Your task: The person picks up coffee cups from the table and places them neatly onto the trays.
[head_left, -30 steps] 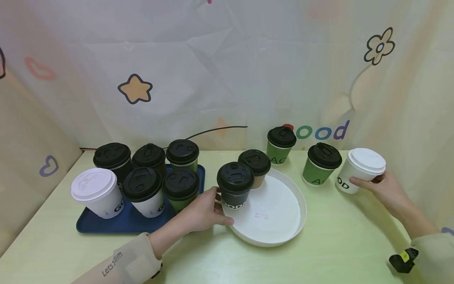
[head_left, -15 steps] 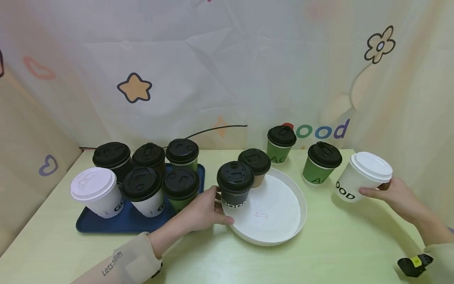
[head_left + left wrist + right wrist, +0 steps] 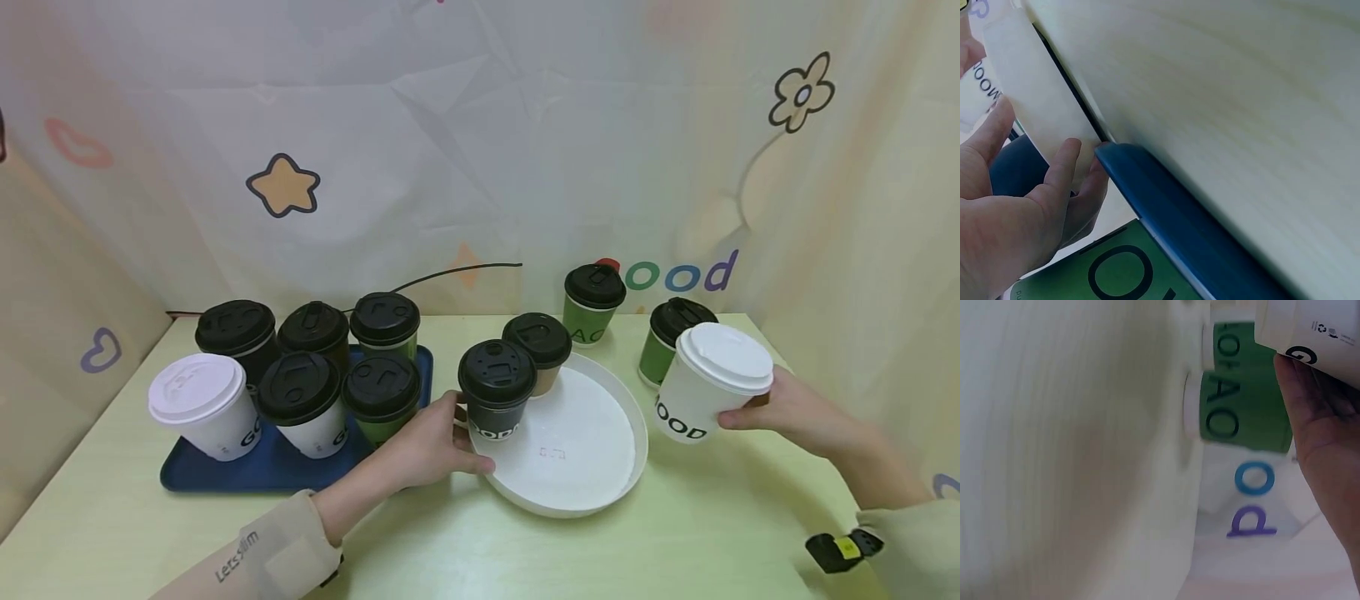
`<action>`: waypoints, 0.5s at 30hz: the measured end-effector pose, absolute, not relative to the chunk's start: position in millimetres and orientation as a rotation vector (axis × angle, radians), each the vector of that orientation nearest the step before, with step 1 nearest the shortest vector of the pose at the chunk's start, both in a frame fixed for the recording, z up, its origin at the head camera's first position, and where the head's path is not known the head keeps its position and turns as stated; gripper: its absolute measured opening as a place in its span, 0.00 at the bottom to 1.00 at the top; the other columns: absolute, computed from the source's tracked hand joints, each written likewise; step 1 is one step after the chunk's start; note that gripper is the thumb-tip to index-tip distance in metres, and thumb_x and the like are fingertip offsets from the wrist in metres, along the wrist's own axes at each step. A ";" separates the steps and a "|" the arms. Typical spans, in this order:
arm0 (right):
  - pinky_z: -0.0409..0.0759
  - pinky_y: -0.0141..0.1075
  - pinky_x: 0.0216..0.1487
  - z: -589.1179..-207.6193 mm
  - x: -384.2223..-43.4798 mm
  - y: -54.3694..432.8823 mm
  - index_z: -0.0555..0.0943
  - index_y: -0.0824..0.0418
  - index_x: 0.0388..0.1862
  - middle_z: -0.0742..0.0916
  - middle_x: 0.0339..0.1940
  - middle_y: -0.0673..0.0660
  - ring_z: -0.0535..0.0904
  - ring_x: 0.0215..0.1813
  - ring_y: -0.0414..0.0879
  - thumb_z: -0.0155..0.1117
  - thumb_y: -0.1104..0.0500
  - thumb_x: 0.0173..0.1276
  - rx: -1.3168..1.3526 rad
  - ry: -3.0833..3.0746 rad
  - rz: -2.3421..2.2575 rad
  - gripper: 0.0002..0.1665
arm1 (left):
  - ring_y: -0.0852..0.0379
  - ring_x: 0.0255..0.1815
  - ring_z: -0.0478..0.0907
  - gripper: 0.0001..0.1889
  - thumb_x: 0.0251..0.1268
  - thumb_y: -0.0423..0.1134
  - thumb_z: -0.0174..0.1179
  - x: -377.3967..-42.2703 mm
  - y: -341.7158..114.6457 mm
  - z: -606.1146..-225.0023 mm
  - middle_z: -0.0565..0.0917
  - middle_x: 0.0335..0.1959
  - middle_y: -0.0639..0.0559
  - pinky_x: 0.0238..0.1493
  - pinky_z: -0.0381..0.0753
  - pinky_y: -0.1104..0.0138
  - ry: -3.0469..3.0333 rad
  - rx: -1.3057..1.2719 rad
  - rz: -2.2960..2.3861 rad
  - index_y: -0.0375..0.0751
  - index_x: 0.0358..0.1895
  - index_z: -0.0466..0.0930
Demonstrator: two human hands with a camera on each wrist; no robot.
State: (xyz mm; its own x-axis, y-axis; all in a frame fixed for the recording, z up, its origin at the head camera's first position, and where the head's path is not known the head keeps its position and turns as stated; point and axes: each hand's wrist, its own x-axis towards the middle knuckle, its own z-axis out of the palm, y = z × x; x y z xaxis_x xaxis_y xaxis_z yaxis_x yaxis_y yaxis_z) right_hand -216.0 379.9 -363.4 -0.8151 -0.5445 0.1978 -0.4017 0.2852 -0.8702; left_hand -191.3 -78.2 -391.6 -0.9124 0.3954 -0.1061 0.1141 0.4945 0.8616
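Observation:
My right hand (image 3: 795,412) grips a white paper cup (image 3: 705,396) with a white lid, thumb across its front. The cup tilts slightly and overlaps a green cup (image 3: 658,358) behind it. In the right wrist view the white cup (image 3: 1316,334) fills the top corner. My left hand (image 3: 431,442) holds the left rim of a round white tray (image 3: 570,510), with fingers (image 3: 1063,165) against its outer wall. In the tray, right beside this hand, a dark grey cup (image 3: 495,421) with a black lid stands near a tan cup (image 3: 546,379).
A blue tray (image 3: 225,479) on the left bears several lidded cups, among them a white one (image 3: 221,425) with a white lid. Another green cup (image 3: 587,321) stands at the back, behind the round tray. A patterned cloth (image 3: 420,167) hangs behind the table.
My right hand has lifted the white cup, first drawing it nearer and rightward, then carrying it left in front of the green cup. My left hand stays at the round tray.

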 end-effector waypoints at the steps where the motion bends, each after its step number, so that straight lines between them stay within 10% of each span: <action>1: 0.81 0.33 0.51 -362.6 -216.9 374.3 0.71 0.47 0.72 0.82 0.62 0.45 0.80 0.59 0.38 0.64 0.82 0.58 -0.909 2.391 -1.573 0.48 | 0.49 0.51 0.82 0.44 0.51 0.36 0.82 -191.3 -78.2 -391.8 0.77 0.60 0.37 0.52 0.83 0.58 2.453 0.432 1.381 0.26 0.68 0.64; 15: 0.82 0.40 0.56 -359.4 -226.7 309.2 0.65 0.55 0.75 0.79 0.66 0.50 0.77 0.63 0.44 0.73 0.73 0.62 -0.795 2.360 -1.559 0.46 | 0.50 0.50 0.82 0.44 0.51 0.36 0.82 -191.4 -78.1 -392.3 0.78 0.58 0.39 0.52 0.83 0.59 2.461 0.438 1.370 0.27 0.68 0.65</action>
